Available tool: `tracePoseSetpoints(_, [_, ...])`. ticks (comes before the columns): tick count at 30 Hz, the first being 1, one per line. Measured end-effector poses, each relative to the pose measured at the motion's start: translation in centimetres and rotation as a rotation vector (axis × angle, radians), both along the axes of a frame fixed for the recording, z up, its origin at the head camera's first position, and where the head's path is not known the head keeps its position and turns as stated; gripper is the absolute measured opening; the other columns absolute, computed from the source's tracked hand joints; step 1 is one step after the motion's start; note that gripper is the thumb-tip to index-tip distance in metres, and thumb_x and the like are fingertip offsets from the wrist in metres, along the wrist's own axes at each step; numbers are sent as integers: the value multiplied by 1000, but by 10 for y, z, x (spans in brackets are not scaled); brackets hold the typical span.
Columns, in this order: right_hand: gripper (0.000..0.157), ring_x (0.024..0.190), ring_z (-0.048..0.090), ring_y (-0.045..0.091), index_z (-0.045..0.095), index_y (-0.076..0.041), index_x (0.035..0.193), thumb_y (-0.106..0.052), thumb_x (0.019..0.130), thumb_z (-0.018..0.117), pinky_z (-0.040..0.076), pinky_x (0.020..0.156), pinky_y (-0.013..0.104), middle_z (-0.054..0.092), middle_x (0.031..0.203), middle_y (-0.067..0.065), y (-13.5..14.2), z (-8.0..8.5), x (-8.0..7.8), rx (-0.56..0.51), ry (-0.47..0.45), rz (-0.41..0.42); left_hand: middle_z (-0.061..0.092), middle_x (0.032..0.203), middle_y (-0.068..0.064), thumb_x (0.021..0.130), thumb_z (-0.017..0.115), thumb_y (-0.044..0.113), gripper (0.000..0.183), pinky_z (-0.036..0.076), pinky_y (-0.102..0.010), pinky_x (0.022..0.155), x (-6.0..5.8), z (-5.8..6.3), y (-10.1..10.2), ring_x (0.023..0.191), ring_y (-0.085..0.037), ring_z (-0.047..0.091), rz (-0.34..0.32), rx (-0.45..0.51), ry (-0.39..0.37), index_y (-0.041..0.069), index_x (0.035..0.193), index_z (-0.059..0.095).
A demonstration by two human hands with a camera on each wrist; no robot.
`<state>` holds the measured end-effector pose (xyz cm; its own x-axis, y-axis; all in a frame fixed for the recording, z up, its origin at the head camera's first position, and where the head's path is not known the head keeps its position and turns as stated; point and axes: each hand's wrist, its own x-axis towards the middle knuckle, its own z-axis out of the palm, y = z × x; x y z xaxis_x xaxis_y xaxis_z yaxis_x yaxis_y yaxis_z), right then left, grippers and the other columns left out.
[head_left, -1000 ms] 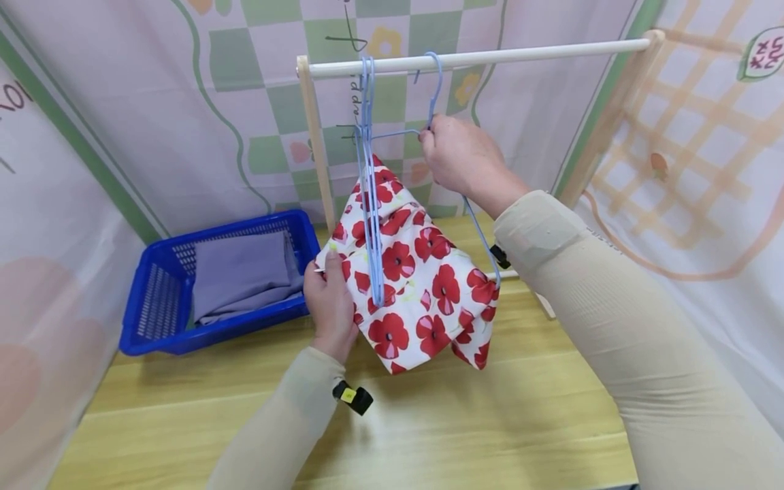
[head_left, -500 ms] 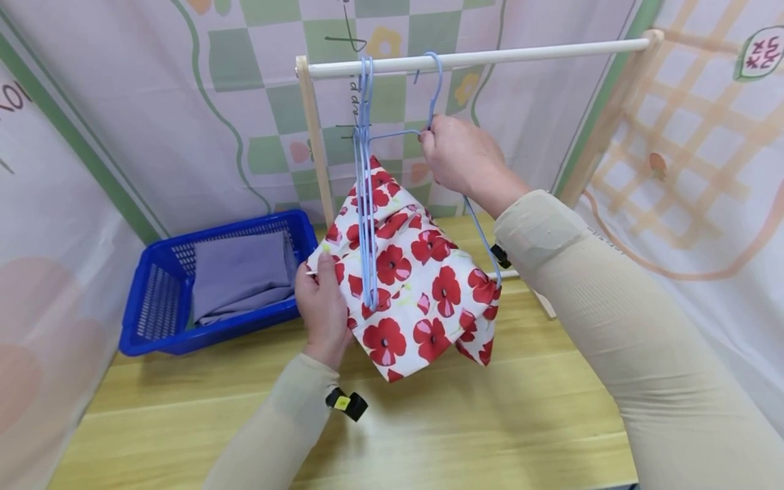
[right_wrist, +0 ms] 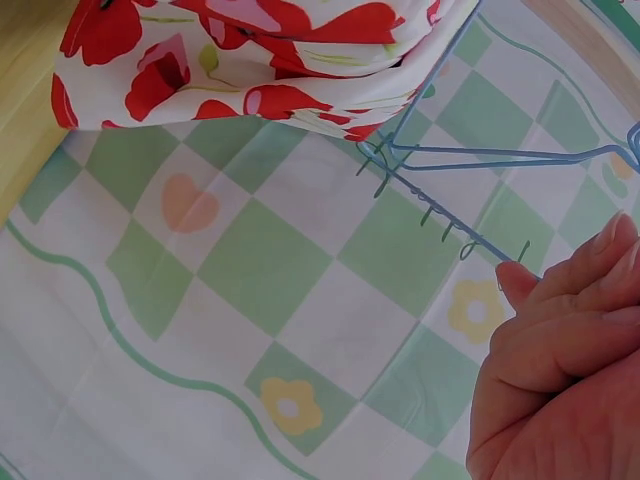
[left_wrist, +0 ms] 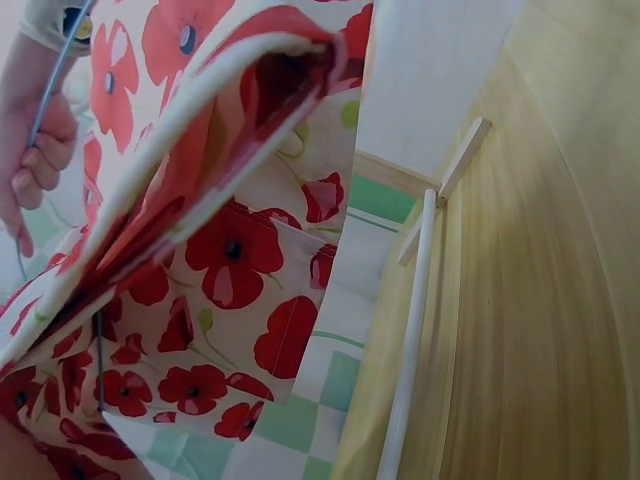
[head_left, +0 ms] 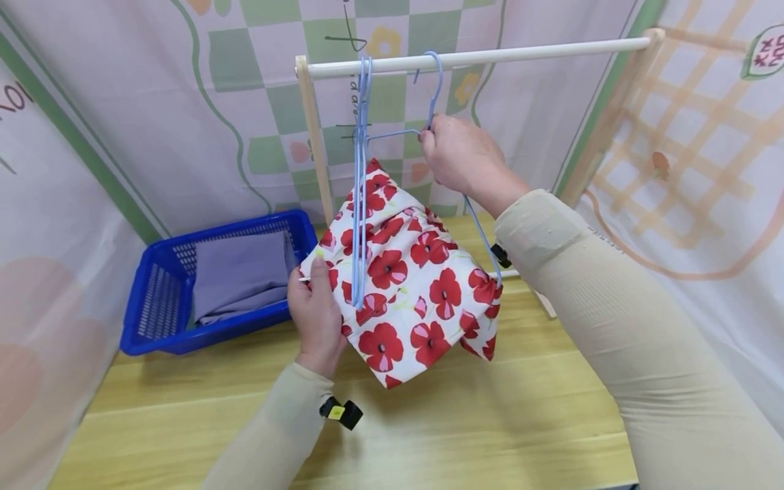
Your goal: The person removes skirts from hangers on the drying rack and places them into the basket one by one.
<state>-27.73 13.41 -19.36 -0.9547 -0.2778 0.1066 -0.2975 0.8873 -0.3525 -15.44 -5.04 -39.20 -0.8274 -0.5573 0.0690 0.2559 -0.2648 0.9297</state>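
Observation:
A white cloth with red poppies [head_left: 388, 269] hangs over the lower bar of a blue wire hanger [head_left: 480, 228]. My left hand [head_left: 318, 320] holds the cloth's left edge, thumb on top. My right hand [head_left: 462, 153] grips the hanger just below its hook, which is over the white rail [head_left: 520, 56]. Other blue hangers [head_left: 357, 204] hang bunched at the rail's left end, in front of the cloth. Folds of the cloth [left_wrist: 235, 255] gape in the left wrist view. In the right wrist view, the hanger's arm [right_wrist: 440, 215] runs from my fingers to the cloth.
On the left of the wooden table [head_left: 478, 435] stands a blue basket [head_left: 208, 330] with a folded greyish-purple cloth [head_left: 241, 272] inside. Wooden posts [head_left: 314, 129] carry the rail, and a patterned curtain [head_left: 257, 41] hangs behind it.
My left hand has moved left and slightly down, drawing the poppy cloth's left side with it. The bunched hangers have swung a little left. My right hand has stayed in place.

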Motion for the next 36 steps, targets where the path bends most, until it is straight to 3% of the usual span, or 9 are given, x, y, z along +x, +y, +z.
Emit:
tracePoseSetpoints(6, [46,85,62,27,56,-4,134,-35,114,29,51,75,39,63,102,12,0,0,0,-4,-7,0,69,106,-8,106,58,47,42,63,-30,76,5,0,-2,91,-22,73,22,-14,-6,11,128,59])
tracePoseSetpoints(13, [47,85,63,27,56,-4,134,-35,114,28,51,75,39,64,103,12,0,1,-1,0,-3,6,69,110,-9,104,58,51,45,64,-33,81,11,-1,-6,98,-29,73,4,-18,-5,12,128,58])
tracePoseSetpoints(22, [46,85,62,27,57,-5,134,-35,114,29,50,75,39,64,102,11,-2,2,0,1,-14,-7,68,112,-8,104,58,53,45,64,-32,81,18,0,-13,98,-25,74,22,-37,-37,14,128,56])
tracePoseSetpoints(28, [46,85,62,27,56,-5,134,-36,114,29,50,74,39,63,102,11,-2,2,1,2,-20,-14,68,112,-10,105,59,49,43,64,-33,82,22,-1,-18,100,-29,74,24,-31,-4,12,127,57])
tracePoseSetpoints(36, [46,86,62,27,56,-6,136,-36,114,29,51,75,39,63,104,11,-2,2,1,-7,-36,-23,69,114,-10,105,60,48,42,64,-33,81,28,-4,-25,96,-24,75,20,-24,12,13,128,57])
